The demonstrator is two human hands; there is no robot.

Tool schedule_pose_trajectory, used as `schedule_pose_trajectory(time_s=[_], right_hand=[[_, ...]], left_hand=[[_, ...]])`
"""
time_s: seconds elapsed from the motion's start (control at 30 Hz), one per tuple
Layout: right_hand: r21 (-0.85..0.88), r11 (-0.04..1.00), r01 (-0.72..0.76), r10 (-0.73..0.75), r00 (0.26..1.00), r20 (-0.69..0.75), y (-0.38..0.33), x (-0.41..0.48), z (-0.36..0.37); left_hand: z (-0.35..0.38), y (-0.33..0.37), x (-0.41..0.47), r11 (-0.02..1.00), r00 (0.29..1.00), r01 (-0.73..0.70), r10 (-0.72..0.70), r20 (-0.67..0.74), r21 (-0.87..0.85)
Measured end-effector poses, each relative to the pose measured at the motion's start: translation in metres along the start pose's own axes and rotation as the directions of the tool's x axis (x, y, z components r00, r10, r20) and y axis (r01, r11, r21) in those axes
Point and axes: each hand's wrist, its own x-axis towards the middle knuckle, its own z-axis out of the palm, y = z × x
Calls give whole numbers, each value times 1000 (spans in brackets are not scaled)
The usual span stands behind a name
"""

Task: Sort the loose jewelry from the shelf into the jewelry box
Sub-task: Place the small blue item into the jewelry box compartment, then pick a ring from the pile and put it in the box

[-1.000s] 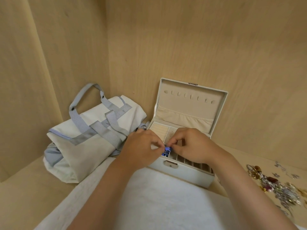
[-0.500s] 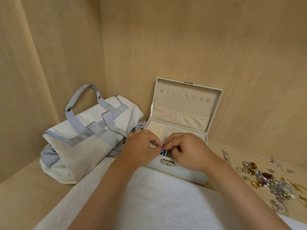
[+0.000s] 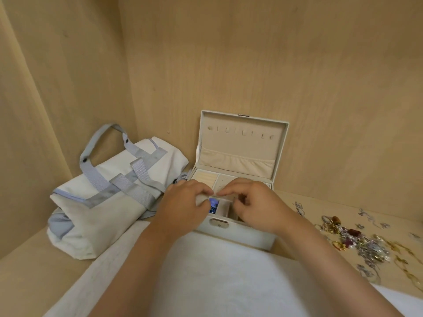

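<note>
The white jewelry box (image 3: 238,234) stands open against the back wall, its lid upright. A blue sparkling jewelry piece (image 3: 214,206) lies low in a front compartment. My left hand (image 3: 183,207) is curled over the box's front left, thumb against the blue piece. My right hand (image 3: 256,208) covers the front right compartments, its pinched fingertips meeting the left hand's just above the piece; whether it grips anything is hidden. A pile of loose jewelry (image 3: 364,245) in silver, gold and dark red lies on the wooden shelf (image 3: 27,266) to the right.
A white and grey-blue tote bag (image 3: 109,195) lies on its side left of the box, touching it. A white cloth (image 3: 206,277) covers the shelf in front. Wooden walls close the left side and back. A small silver chain (image 3: 298,208) lies beside the box.
The blue piece has gone from pinched above the box's front down into a front compartment. Both hands stayed together over it and lowered slightly; the view shifted left, showing more loose jewelry.
</note>
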Motion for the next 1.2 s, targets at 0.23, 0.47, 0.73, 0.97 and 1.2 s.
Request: schedule_pose_trajectory(time_s=[0.23,0.47,0.73,0.97,1.2], right_hand=[[4,991,-137,135,972,-194,50,-38,-70],[-56,926,-373,346,900,-264,130,-91,-127],[-95,876,-474,460,878,-133,187,-117,-131],[-170,857,-486,487,872,-37,193,-115,-125],[78,861,-502,507,860,-63,197,-116,-127]], left_hand=[[20,65,23,989,993,-112,114,10,-93],[89,155,57,978,954,-109,152,256,-175],[185,193,80,995,876,-60,93,474,-84],[213,187,81,980,900,-198,190,393,-19],[214,183,80,971,906,-217,239,349,-99]])
